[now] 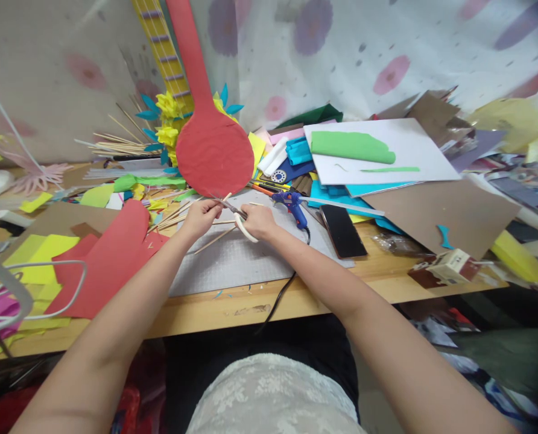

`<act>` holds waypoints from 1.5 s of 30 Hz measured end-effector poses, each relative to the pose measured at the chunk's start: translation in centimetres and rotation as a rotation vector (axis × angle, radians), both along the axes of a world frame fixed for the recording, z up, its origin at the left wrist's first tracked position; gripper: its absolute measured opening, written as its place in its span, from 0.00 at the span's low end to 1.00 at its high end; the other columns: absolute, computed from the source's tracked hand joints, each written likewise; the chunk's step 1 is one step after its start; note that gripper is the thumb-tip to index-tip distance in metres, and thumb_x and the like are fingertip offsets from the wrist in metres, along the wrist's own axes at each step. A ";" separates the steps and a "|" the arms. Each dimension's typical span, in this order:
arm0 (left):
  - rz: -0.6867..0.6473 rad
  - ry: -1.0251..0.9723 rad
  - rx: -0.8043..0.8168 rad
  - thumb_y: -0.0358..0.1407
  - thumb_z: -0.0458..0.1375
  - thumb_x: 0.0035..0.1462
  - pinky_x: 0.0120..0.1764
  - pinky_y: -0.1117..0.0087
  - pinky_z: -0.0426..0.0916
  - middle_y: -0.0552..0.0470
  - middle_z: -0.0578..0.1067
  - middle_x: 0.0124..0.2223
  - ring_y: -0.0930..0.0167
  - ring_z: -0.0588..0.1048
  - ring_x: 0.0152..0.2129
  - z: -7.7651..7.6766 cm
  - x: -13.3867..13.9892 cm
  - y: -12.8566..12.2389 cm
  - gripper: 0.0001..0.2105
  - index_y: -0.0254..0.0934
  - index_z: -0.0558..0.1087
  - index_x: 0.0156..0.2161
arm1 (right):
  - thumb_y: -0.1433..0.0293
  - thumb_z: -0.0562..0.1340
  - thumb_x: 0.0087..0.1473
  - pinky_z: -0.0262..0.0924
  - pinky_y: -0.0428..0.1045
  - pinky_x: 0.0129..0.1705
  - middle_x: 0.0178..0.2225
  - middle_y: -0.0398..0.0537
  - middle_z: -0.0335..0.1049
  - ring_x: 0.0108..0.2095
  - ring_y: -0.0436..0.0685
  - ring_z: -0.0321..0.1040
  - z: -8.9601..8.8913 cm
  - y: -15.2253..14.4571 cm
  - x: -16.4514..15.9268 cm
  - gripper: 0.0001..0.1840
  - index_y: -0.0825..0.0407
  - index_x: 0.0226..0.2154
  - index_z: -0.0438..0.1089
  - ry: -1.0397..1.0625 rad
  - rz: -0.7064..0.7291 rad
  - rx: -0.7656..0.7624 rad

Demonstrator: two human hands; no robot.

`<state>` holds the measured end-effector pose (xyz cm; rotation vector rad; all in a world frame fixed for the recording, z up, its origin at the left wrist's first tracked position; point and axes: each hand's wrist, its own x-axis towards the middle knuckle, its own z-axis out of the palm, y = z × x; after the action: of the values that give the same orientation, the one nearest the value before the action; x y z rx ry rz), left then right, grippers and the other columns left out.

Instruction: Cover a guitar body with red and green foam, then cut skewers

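My right hand is closed around a pair of scissors with pale handles, the blades pointing left toward my other hand. My left hand pinches a thin wooden stick, its tip showing beside the blades. Whether the blades touch the stick I cannot tell. Several more wooden sticks lie beside and beneath my left hand. Under both hands is a grey cutting mat. Just beyond them stands a round red paper shape with a long neck, like a banjo.
A blue glue gun with a clear stick and black cord lies right of my hands, near a black phone. Red paper lies to the left. At the right are a white board, brown cardboard and a small carton.
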<state>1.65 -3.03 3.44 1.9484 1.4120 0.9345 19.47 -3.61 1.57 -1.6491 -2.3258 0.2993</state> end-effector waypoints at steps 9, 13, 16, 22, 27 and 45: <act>-0.095 -0.215 -0.179 0.42 0.53 0.47 0.20 0.74 0.48 0.57 0.59 0.17 0.79 0.53 0.14 0.8 0.1 0.5 0.13 0.32 0.73 0.29 | 0.57 0.52 0.53 0.48 0.47 0.32 0.37 0.47 0.74 0.35 0.55 0.66 0.8 0.5 0.6 0.18 0.51 0.36 0.70 0.017 0.045 -0.022; -0.077 -0.212 -0.195 0.39 0.53 0.46 0.20 0.74 0.47 0.58 0.58 0.17 0.79 0.52 0.13 1.2 0.0 0.7 0.13 0.31 0.74 0.30 | 0.55 0.53 0.52 0.49 0.47 0.31 0.35 0.48 0.74 0.35 0.56 0.67 1.3 0.6 0.0 0.19 0.51 0.35 0.71 0.002 0.001 -0.042; -0.035 -0.182 -0.154 0.38 0.52 0.46 0.20 0.74 0.48 0.58 0.59 0.17 0.79 0.54 0.14 1.0 0.0 0.8 0.12 0.31 0.74 0.30 | 0.55 0.54 0.51 0.49 0.47 0.31 0.34 0.49 0.75 0.35 0.56 0.68 1.7 0.5 -0.5 0.19 0.51 0.33 0.72 -0.005 -0.019 -0.064; 0.072 -0.027 -0.016 0.40 0.53 0.45 0.21 0.74 0.51 0.56 0.62 0.17 0.77 0.57 0.16 0.3 0.1 1.2 0.11 0.34 0.69 0.21 | 0.56 0.55 0.51 0.49 0.47 0.31 0.35 0.49 0.75 0.36 0.57 0.69 1.8 0.7 -0.5 0.18 0.51 0.34 0.71 -0.003 -0.039 -0.082; -0.073 -0.044 -0.116 0.40 0.51 0.46 0.21 0.74 0.52 0.57 0.61 0.16 0.78 0.57 0.16 0.7 0.1 1.0 0.11 0.34 0.70 0.23 | 0.58 0.54 0.52 0.49 0.47 0.31 0.37 0.48 0.74 0.37 0.56 0.68 1.0 0.6 0.2 0.16 0.50 0.35 0.70 0.002 -0.007 -0.047; -0.029 -0.093 -0.150 0.41 0.54 0.44 0.19 0.75 0.52 0.56 0.62 0.17 0.78 0.57 0.15 -0.5 -0.1 1.2 0.12 0.34 0.69 0.21 | 0.56 0.53 0.52 0.55 0.47 0.34 0.36 0.50 0.75 0.38 0.58 0.69 0.6 0.8 -0.3 0.19 0.50 0.35 0.72 0.005 -0.002 -0.123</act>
<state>1.55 -1.81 2.96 1.7875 1.3579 0.8683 19.19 -2.77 2.17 -1.7042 -2.3438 0.4538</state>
